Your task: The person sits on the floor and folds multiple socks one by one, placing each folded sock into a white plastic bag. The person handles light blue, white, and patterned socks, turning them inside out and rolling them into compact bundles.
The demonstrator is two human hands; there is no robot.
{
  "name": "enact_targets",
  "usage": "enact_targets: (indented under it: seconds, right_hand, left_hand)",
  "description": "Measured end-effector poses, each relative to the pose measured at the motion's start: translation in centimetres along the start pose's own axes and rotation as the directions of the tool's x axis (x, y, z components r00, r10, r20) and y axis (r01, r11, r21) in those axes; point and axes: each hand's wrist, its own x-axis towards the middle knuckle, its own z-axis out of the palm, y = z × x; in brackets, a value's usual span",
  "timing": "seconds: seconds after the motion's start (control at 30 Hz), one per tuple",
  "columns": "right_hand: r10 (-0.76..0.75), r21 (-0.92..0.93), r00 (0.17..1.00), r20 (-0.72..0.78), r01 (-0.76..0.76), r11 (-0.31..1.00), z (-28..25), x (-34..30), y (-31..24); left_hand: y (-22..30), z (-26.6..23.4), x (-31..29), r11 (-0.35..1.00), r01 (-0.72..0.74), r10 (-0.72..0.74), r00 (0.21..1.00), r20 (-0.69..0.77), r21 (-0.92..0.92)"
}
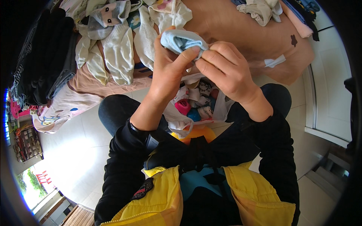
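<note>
A light blue sock (180, 39), rolled into a bundle with an opening facing up, is held between my two hands above the bed's near edge. My left hand (167, 69) wraps round its left side, with the thumb pressed on its front. My right hand (228, 69) pinches its right end between thumb and fingers. Below the hands, between my knees, stands a white plastic bag (176, 117). Inside it lie several rolled socks (205, 101) in patterned white, pink and blue, partly hidden by my hands and wrists.
Several white and patterned socks (118, 52) are spread on the bed with its brown sheet (233, 26). Dark folded clothes (43, 56) are stacked at the left, and more clothes (260, 9) lie at the far right. A white door (332, 86) stands on the right.
</note>
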Motion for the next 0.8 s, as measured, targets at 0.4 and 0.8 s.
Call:
enact_targets:
  seconds: [0.4, 0.8]
  right_hand:
    - [0.679, 0.550, 0.715, 0.165, -0.638, 0.539, 1.1, -0.6, -1.0]
    - [0.654, 0.729, 0.489, 0.577, -0.670, -0.142, -0.3, -0.6, 0.4]
  left_hand:
    - [-0.4, -0.4, 0.1, 0.957, -0.201, 0.195, 0.980, 0.048, 0.209]
    - [-0.1, -0.7, 0.7, 0.935, -0.304, 0.265, 0.941, 0.209, 0.182]
